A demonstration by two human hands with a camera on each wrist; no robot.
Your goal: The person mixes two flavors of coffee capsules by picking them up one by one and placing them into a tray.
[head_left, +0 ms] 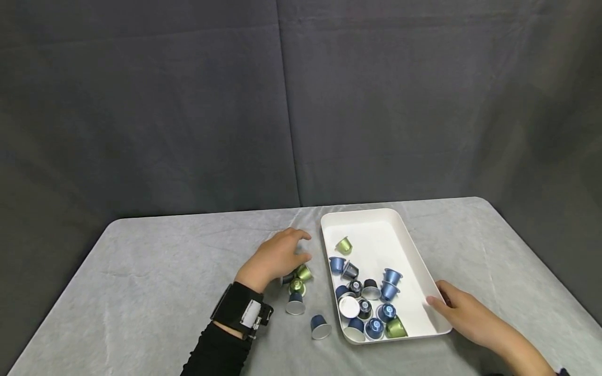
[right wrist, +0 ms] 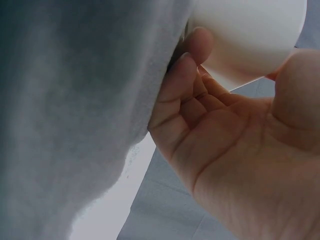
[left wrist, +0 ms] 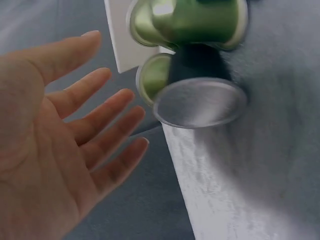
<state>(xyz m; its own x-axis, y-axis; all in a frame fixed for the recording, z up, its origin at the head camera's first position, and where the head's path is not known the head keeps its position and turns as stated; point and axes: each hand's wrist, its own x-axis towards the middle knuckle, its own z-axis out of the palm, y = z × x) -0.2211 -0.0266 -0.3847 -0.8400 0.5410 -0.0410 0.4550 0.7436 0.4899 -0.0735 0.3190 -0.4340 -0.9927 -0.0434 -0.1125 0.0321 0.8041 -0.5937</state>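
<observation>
My left hand (head_left: 277,254) hovers with spread, relaxed fingers over a small group of coffee capsules on the table. In the left wrist view its palm and fingers (left wrist: 111,117) hold nothing, beside green capsules (left wrist: 200,22) and a dark capsule (left wrist: 200,102) with a silver lid. My right hand (head_left: 470,316) grips the right side of a white tray (head_left: 376,230), thumb over the rim and the other fingers at its underside. Inside the tray lie several blue, dark and green capsules, mostly toward its near left; a single green capsule (head_left: 344,245) lies farther back.
A dark blue capsule (head_left: 320,327) lies alone on the grey cloth-covered table (head_left: 155,282), left of the tray's near corner. Another capsule (head_left: 295,303) with its lid facing forward lies closer to the group. A dark curtain (head_left: 188,104) hangs behind the table.
</observation>
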